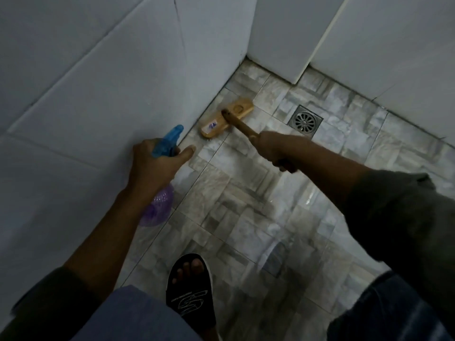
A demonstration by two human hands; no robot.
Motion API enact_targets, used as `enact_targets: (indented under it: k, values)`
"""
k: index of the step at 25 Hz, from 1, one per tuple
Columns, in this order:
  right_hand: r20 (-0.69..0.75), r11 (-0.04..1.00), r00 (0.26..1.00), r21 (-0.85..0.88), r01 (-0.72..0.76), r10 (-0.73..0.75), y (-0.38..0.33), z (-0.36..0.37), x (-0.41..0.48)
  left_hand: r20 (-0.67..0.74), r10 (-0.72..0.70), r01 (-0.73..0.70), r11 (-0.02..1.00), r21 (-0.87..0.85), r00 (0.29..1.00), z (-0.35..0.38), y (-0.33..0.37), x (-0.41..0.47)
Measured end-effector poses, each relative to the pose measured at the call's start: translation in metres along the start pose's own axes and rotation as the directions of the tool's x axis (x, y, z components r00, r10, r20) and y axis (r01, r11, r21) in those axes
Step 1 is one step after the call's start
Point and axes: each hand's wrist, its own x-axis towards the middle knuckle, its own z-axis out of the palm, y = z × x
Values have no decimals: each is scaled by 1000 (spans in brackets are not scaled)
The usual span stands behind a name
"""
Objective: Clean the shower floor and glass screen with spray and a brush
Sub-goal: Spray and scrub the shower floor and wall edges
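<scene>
While brush (227, 118) meets wall (98, 94), drain (305, 121) near, floor (246, 205) glistens.

blue sticker (213, 124) on brush head (240, 108) illegible, white sandal logo (190, 303) unreadable

1. The tan wooden long-handled brush (227, 118) rests head-down on the grey stone-pattern tiled floor (246, 217) at centre frame, against the foot of the white tiled wall (98, 94) on the left.
2. The square metal floor drain (305, 121) lies just right of the brush head.
3. The left hand (157, 166) grips the purple plastic spray bottle (161, 205) left of centre, beside the wall. The right hand (273, 150) grips the brush handle to its right.
4. The black slide sandal (189, 291) stands at bottom centre.
</scene>
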Motion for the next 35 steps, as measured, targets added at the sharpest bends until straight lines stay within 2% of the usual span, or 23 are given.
enact_targets:
  k: [4,10,12,16,21,24,26,29,35]
  values:
    - [40,995,996,-71,-73,76,56,1,-15,21,71,-71,997,24,997,6,2,2]
    - [-75,996,997,89,11,-4,-20,-14,23,25,51,-52,998,39,998,10,5,2]
    - [-79,994,997,110,-13,22,-13,-2,14,20,19,-20,999,41,1000,7,7,3]
    - [-59,983,995,167,-73,84,36,22,-22,54,39,-43,996,82,998,10,9,8]
    - [-185,966,982,260,2,48,-24,-25,29,162,9,-36,986,162,987,20,11,8]
    - [-169,960,982,278,-36,85,-14,-36,34,200,-8,-26,986,167,980,23,15,15]
    - [-158,964,979,252,-88,131,15,-15,20,188,4,-37,984,173,982,26,17,20]
    - [-157,948,977,305,-88,141,44,3,6,165,-17,-14,983,182,986,34,19,23]
    - [-179,927,975,371,-58,133,2,-52,45,139,23,-53,976,212,990,37,17,25]
